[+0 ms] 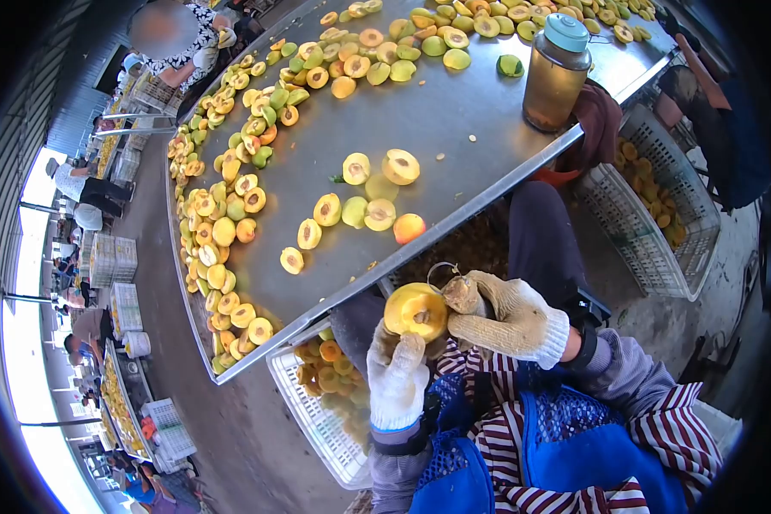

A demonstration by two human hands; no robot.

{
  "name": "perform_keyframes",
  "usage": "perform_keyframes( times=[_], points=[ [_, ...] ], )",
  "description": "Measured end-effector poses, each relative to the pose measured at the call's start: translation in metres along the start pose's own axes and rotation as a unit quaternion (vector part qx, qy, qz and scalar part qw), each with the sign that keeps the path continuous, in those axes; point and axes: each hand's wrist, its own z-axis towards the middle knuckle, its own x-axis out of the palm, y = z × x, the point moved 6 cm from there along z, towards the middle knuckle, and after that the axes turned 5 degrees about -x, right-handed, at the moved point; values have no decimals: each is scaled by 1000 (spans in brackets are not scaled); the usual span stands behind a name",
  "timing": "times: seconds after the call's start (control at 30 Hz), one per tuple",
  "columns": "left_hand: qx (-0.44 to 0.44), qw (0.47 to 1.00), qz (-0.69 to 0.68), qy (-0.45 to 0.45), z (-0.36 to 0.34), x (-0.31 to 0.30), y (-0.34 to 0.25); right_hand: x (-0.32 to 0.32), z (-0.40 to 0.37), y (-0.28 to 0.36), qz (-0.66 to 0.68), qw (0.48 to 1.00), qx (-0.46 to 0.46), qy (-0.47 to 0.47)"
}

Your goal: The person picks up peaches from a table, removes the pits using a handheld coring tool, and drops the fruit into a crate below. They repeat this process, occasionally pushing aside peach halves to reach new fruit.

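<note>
Gleaming cut fruit point(413, 310), yellow flesh point(405, 301), brownish centre point(421, 317)

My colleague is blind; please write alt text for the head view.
A person's gloved left hand holds a cut yellow fruit, and the gloved right hand beside it appears to hold a thin wire loop. Beyond, a metal table carries many fruit halves and a lidded bottle.

A clear bottle point(555, 86) of brownish liquid with a teal lid point(567, 32) stands by the right part of the metal table's point(420, 111) near edge, a dark red cloth point(600, 120) just beside it. Far left, a white bucket point(137, 345) sits near stacked pale crates point(113, 260); a person in a patterned top point(176, 63) is beyond the table.
</note>
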Motion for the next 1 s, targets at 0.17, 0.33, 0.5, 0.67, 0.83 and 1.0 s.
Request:
perform_keyframes(
  times=[0.17,0.33,0.5,0.67,0.83,1.0],
  points=[
    [95,994,48,-39,-2,3,-14,0,-6,13,-151,984,-94,23],
    [59,995,68,-39,-8,-19,-4,3,-5,19,-276,943,-168,-78],
    [129,961,82,-230,-28,-86,-21,-7,-3,2,-223,971,-63,-56],
    [-11,557,756,-345,-44,-179,-62,-2,3,-15,-163,986,-20,9],
    [173,655,677,-288,16,-136,-110,21,14,-13,-9,998,13,59],
    [231,484,820,-200,156,-172,-115,32,22,-15,-94,989,22,110]
  ],
)
